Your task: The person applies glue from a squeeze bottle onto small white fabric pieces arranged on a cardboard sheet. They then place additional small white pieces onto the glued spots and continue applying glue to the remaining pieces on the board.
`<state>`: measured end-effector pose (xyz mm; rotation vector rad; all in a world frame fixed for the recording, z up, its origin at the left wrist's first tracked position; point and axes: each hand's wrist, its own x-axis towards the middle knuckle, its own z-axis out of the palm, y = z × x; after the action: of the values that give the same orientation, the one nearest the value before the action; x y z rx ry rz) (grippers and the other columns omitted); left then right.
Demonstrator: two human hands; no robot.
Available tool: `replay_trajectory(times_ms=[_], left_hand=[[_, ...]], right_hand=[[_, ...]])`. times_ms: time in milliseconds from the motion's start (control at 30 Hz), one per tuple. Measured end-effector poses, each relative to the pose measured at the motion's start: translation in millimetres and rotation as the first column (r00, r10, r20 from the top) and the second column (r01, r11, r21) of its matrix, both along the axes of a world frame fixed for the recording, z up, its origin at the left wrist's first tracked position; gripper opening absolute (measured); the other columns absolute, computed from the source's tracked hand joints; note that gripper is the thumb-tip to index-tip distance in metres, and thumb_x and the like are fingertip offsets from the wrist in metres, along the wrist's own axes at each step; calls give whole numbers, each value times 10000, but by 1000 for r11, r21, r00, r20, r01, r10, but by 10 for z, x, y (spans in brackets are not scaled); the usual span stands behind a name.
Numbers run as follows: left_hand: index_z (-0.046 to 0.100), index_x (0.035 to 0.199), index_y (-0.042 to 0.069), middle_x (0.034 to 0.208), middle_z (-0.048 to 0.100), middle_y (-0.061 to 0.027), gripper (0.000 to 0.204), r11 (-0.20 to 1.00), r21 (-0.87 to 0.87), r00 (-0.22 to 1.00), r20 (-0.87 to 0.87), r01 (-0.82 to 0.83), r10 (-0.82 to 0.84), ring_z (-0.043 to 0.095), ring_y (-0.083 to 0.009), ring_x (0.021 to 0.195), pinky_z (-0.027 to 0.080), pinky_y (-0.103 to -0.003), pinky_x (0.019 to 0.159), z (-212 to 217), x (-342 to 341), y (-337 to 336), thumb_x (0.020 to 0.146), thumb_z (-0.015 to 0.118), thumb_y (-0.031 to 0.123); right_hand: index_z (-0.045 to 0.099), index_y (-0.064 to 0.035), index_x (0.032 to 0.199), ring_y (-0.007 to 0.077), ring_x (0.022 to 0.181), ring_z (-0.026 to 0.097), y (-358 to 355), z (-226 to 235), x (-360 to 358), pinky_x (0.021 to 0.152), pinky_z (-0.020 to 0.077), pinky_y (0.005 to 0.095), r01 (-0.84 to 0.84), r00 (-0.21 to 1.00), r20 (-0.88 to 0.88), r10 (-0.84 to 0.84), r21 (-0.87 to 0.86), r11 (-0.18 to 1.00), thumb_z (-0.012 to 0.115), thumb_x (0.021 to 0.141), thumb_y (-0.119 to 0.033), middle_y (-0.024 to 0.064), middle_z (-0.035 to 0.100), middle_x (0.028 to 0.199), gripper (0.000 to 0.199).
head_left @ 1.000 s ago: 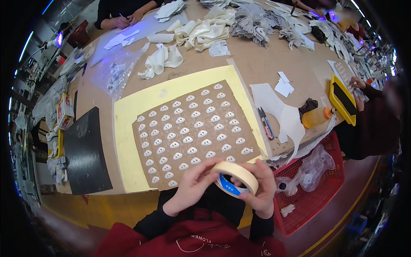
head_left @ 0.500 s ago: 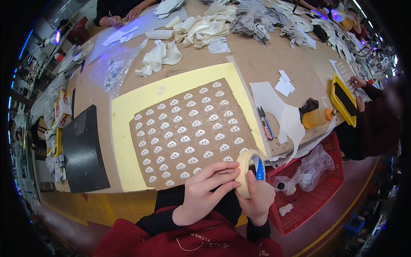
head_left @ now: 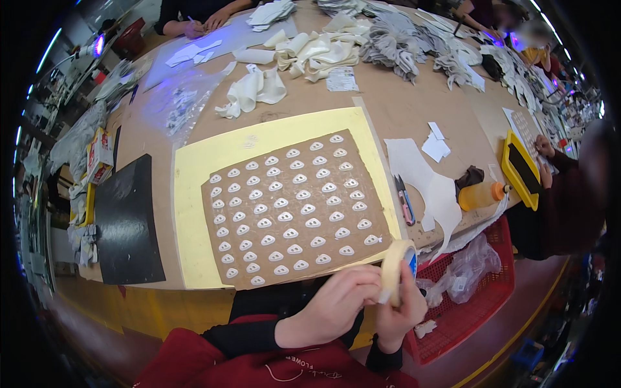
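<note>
My right hand (head_left: 401, 317) grips a roll of cream masking tape (head_left: 391, 271) with a blue inner core, its thumb up along the roll's side. The fingers of my left hand (head_left: 339, 301) are closed against the roll's near edge, where a small pale end of tape shows at the fingertips. Both hands are just off the table's front edge. Beyond them lies a brown board (head_left: 259, 213) covered in rows of small white rounded-triangular pieces, each with two dark marks. A pale yellow sheet (head_left: 191, 246) lies under the board.
Right of the board are a snips-like tool (head_left: 405, 200), white cut material (head_left: 417, 174), an orange-capped bottle (head_left: 482, 196) and a yellow tray (head_left: 511, 155). A red basket (head_left: 446, 330) stands below. At left lies a black panel (head_left: 129, 223). Other people work around the table.
Both hands and the tape roll have moved slightly down and right. The roll has turned more edge-on, and my left fingers have slid lower along it. The view has shifted a little.
</note>
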<state>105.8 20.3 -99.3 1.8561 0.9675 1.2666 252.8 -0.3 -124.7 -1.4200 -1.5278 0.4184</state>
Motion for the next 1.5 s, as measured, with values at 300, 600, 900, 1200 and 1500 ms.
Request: replay_trajectory(times_ms=[300, 600, 900, 1200, 1500], left_hand=[[554, 1073, 8, 941, 571, -98, 311, 931, -261, 940, 292, 256, -177, 613, -225, 845, 511, -289, 726, 124, -243, -71, 799, 695, 51], [691, 1002, 40, 988, 608, -73, 232, 965, -155, 977, 16, 211, -211, 632, -138, 741, 517, -258, 651, 215, -504, 9, 775, 714, 77], [642, 1105, 17, 959, 617, -83, 322, 992, -25, 992, 5, 123, -123, 631, -146, 750, 509, -248, 610, 418, -518, 15, 795, 702, 81], [691, 1029, 38, 957, 650, -70, 281, 993, 106, 980, -186, -46, 65, 650, -146, 832, 527, -224, 664, 544, -556, 59, 750, 681, 63], [694, 928, 3, 961, 693, -100, 176, 957, 287, 997, -65, 52, -35, 693, -211, 863, 566, -310, 815, 472, -552, 210, 768, 621, -14]], right_hand=[[636, 57, 1103, 229, 486, 507, -172, 156, -31, 496, 393, 314, -62, 961, 269, 59, 0, 998, 707, 682, -161, 112, 574, 648, 480], [637, 17, 796, 263, 463, 473, -157, 250, -124, 472, 343, 342, -115, 969, 220, 116, -16, 993, 662, 692, -144, 88, 526, 581, 193], [614, 1, 749, 244, 420, 422, -33, 440, -211, 442, 302, 340, -255, 945, 240, 224, 109, 961, 645, 684, -155, 76, 456, 536, 172], [634, 39, 777, 264, 474, 471, -2, 604, -287, 485, 335, 343, -197, 958, 232, 170, 100, 975, 581, 746, -220, 120, 527, 587, 266], [656, 73, 739, 191, 462, 491, 97, 494, -319, 474, 347, 309, -163, 853, -505, 131, -19, 986, 642, 705, -210, 84, 545, 545, 286]])
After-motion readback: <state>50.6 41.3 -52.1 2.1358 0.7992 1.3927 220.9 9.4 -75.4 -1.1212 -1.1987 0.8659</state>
